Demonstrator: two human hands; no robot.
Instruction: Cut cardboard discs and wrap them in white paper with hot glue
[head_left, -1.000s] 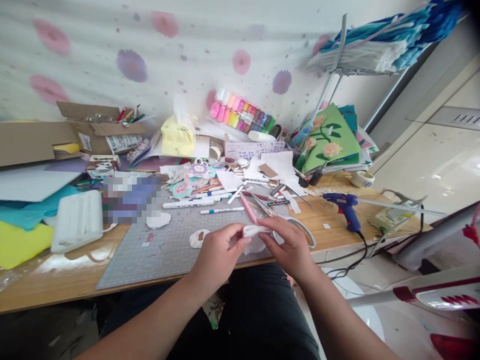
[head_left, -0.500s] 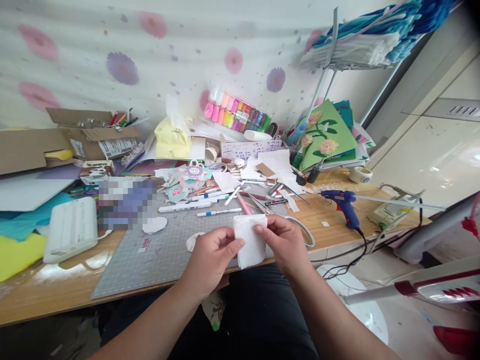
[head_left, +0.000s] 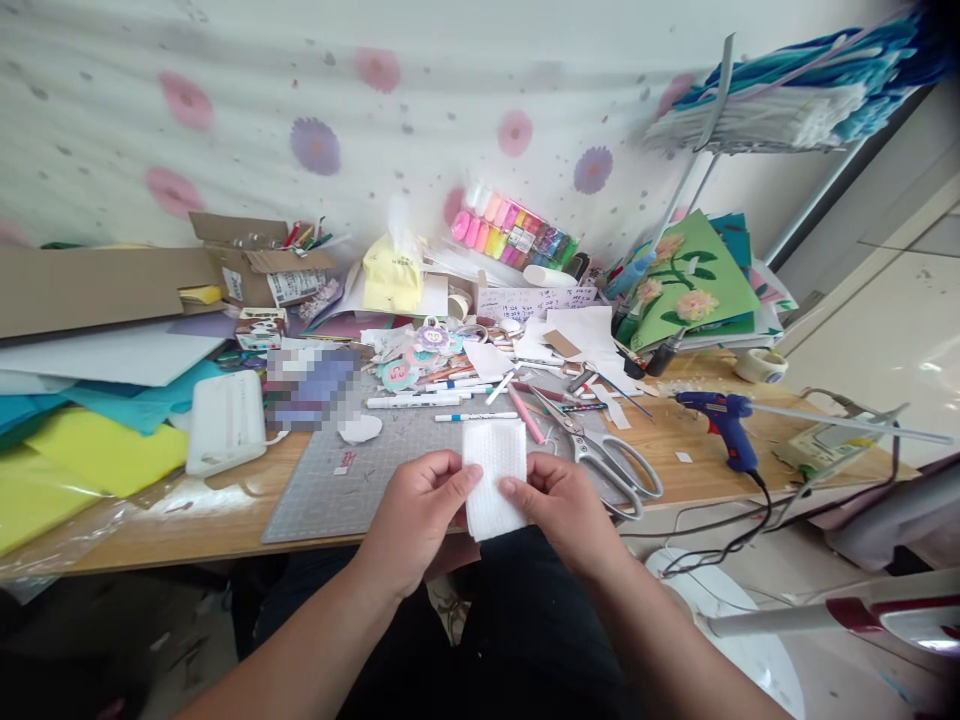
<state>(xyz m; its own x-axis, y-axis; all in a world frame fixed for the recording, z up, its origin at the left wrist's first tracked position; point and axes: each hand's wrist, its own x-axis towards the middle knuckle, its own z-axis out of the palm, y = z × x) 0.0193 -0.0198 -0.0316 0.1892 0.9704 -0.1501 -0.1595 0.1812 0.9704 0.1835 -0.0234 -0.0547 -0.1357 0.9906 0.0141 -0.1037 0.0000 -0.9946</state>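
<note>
A folded white tissue (head_left: 495, 478) with a dimpled texture is held upright above the desk's front edge. My left hand (head_left: 420, 510) pinches its left side between thumb and fingers. On the opposite side, my right hand (head_left: 564, 505) grips the edge, its thumb on the front face. Just beyond my right hand lies a pair of scissors (head_left: 600, 450) with grey handles. Behind the tissue, a white marker (head_left: 472, 417) and a pink pen (head_left: 527, 415) rest on the grey cutting mat (head_left: 330, 500).
A blue glue gun (head_left: 720, 420) lies at the right with its cord over the desk edge. Coloured sheets (head_left: 112, 450) and a white power bank (head_left: 226, 425) are at the left. Markers and paper scraps (head_left: 491, 362) crowd the middle. A cardboard box (head_left: 277, 280) stands behind.
The view has swung left, so the desk things appear farther right and the scissors show more fully. My right hand has slid from the tissue's top corner down its side.
</note>
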